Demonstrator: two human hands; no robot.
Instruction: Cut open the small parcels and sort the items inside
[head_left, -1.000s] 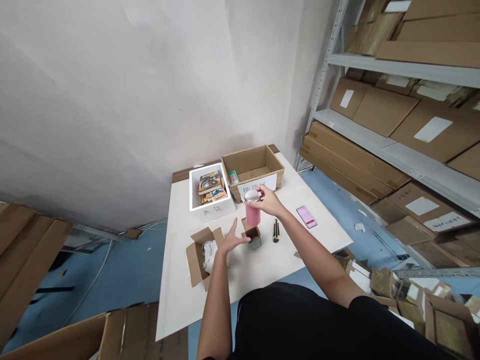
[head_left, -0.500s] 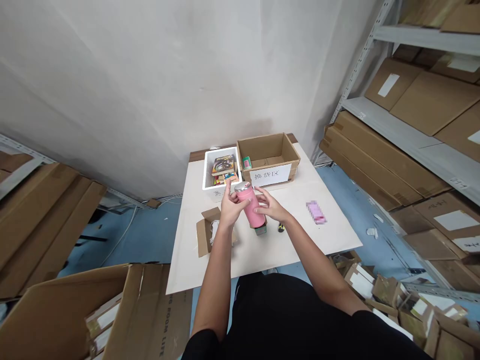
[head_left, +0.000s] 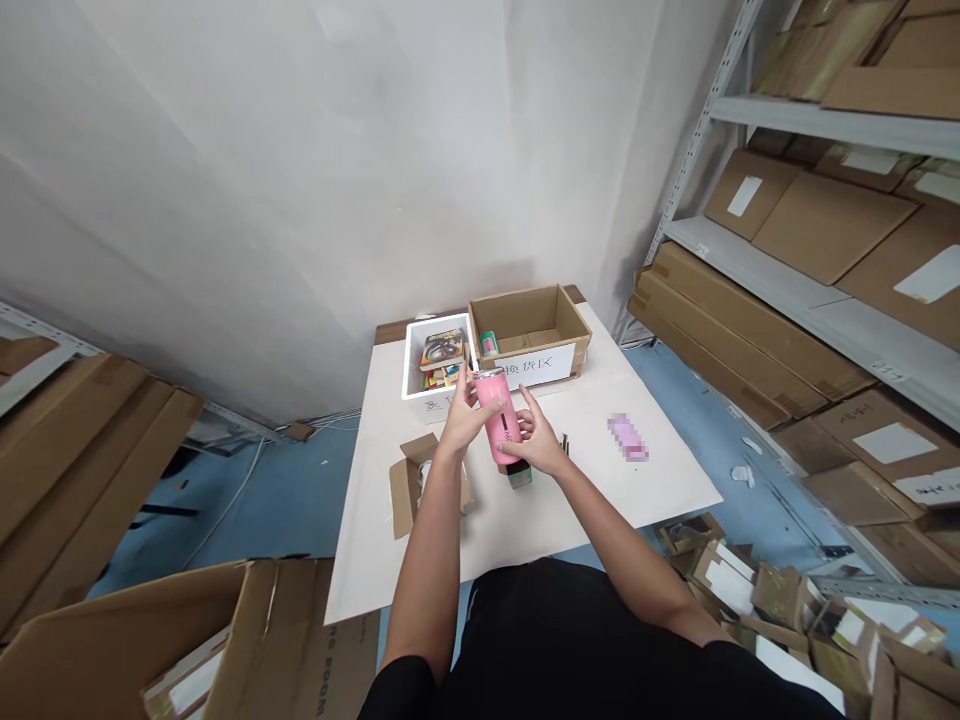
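Observation:
Between my two hands a pink can-shaped tumbler (head_left: 496, 415) with a silvery top is held up over the table, tilted slightly. My left hand (head_left: 461, 415) grips its left side near the top, thumb across the front. On the lower right side, my right hand (head_left: 536, 435) has its fingers around the tumbler. Dark lettering shows on its front. Below it stands a small green box (head_left: 519, 474), partly hidden by the tumbler. An open small cardboard box (head_left: 405, 495) with white stuff inside lies left, partly behind my left forearm.
At the table's (head_left: 600, 500) back stand a white foam box (head_left: 409, 370) with books and a labelled cardboard carton (head_left: 585, 345) holding a small green package. A pixelated pink item (head_left: 628, 437) lies right. Shelves of cartons (head_left: 832, 210) flank the right; a large open carton (head_left: 255, 620) is front left.
The tumbler has turned in my hands, so dark lettering now faces me. My right hand has shifted lower along it. The camera view has tilted slightly.

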